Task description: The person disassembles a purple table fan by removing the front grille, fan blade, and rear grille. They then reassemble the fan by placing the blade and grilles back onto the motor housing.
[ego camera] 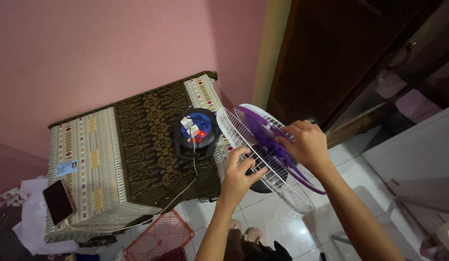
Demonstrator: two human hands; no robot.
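Observation:
A round fan with a white wire grille (pixel 234 130) and purple blades (pixel 256 128) stands on the floor beside a low table. My left hand (pixel 240 173) grips the wires on the front of the grille. From behind, my right hand (pixel 305 144) holds the purple rear part of the fan. The fan's dark base is mostly hidden behind the grille.
The low table (pixel 137 150) carries a patterned brown cloth, a black and blue cable reel (pixel 198 131) with a white plug and cord, a phone (pixel 58 201) and a card (pixel 66 168). A red wire basket (pixel 159 237) lies on the tiled floor. A dark wooden cabinet (pixel 340 58) stands behind.

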